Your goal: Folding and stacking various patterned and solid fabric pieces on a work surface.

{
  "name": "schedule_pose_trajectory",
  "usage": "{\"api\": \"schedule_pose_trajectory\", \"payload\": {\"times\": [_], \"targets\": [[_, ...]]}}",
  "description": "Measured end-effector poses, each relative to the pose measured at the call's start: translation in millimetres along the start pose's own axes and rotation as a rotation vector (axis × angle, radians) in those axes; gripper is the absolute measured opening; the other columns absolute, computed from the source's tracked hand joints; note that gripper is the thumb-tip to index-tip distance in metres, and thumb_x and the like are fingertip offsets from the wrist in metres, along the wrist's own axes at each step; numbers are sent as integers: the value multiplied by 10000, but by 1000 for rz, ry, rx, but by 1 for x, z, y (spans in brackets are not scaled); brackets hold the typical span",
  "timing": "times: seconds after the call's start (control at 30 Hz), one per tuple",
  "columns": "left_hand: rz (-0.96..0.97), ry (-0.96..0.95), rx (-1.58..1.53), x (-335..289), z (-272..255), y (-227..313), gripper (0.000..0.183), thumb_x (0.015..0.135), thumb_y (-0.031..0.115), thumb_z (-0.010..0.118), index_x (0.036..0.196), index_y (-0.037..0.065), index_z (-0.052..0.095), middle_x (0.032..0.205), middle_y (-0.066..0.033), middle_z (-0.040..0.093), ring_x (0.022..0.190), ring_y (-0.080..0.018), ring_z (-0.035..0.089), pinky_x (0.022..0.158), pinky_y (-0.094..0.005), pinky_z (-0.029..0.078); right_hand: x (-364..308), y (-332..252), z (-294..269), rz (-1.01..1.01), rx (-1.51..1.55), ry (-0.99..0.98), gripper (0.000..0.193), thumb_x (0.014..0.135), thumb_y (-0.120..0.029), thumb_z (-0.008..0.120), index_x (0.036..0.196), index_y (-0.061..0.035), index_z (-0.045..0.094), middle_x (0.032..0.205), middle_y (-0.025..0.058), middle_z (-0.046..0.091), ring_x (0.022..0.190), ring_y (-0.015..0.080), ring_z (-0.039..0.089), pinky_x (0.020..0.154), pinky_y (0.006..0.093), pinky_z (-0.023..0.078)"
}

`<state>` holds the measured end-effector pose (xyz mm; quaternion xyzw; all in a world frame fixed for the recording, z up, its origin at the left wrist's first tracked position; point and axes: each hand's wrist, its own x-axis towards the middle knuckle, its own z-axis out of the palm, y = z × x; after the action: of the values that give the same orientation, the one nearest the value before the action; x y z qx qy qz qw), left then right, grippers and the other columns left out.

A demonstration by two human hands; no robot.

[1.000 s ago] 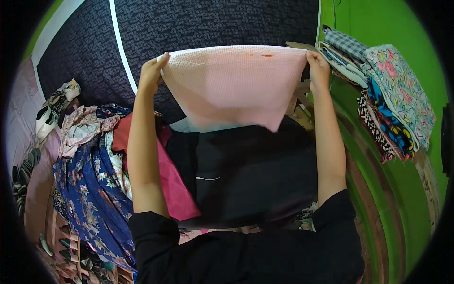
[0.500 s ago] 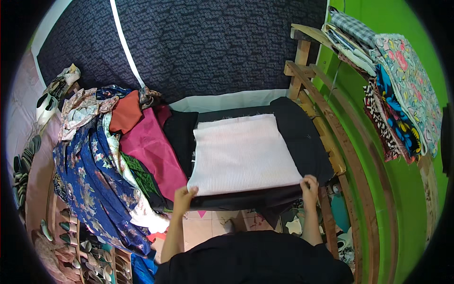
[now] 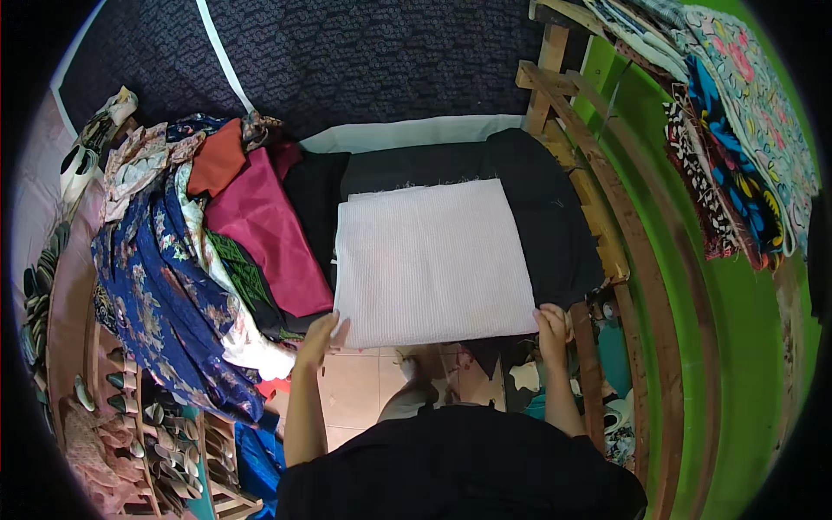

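A folded white ribbed cloth [image 3: 433, 264] lies nearly flat on a black cloth [image 3: 555, 230] spread over a raised surface. Frayed threads stick out along its far edge. My left hand [image 3: 317, 340] pinches the near left corner of the white cloth, with the fingers partly behind it. At the near right corner, my right hand [image 3: 552, 329] grips the cloth between thumb and fingers. The near edge runs fairly straight between both hands and covers the black cloth's front edge.
Heaped fabrics lie on the left: a magenta cloth [image 3: 264, 230], a rust-orange piece [image 3: 217, 160] and a navy floral cloth [image 3: 165, 295]. Shoes [image 3: 169, 451] fill a rack at lower left. Wooden rails [image 3: 663, 347] run along the green wall, with folded patterned fabrics [image 3: 745, 121] hung above.
Both hands have drawn the white cloth's near edge toward me, past the black cloth's front edge. The whole view has shifted slightly, showing more floor and my foot.
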<state>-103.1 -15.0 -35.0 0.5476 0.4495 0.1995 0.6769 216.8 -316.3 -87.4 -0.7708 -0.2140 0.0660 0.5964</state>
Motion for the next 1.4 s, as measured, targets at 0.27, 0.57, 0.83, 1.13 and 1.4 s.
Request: {"api": "schedule_pose_trajectory", "payload": {"times": [0.27,0.57,0.83,1.13,1.4], "targets": [[-131,-24,286,43,25,97,550,838,416,564,1088,-70,511,829,-89,585,697,-143,566,598,-287,465,81,-48,18,184,-413,-156,387,798,-408,578,811,-35,681,1030,116,581,1081,309,408,961,477,215],[46,-3,524,161,38,115,515,746,353,682,895,-121,546,679,-103,561,624,-200,565,545,-349,476,181,-53,83,197,-661,-312,448,775,-488,559,900,-71,669,1156,115,541,1178,345,350,948,664,17],[350,118,848,198,41,109,339,712,216,684,850,-72,569,755,-223,602,711,-260,616,625,-331,446,225,-55,118,82,-576,-86,300,777,-334,623,954,-93,638,1093,59,568,1107,298,422,944,635,81],[652,267,714,226,64,135,215,762,123,622,794,-49,497,678,-212,551,633,-303,577,571,-399,413,257,-60,138,60,-623,69,248,811,-329,578,975,-150,630,1058,35,573,1100,277,442,945,635,142],[189,386,1036,272,81,113,741,631,414,739,1074,-111,461,998,-241,591,940,-367,584,817,-382,471,266,-59,158,288,-839,-206,661,729,-513,583,1127,13,548,1196,191,524,1210,372,364,967,635,-27]]}}
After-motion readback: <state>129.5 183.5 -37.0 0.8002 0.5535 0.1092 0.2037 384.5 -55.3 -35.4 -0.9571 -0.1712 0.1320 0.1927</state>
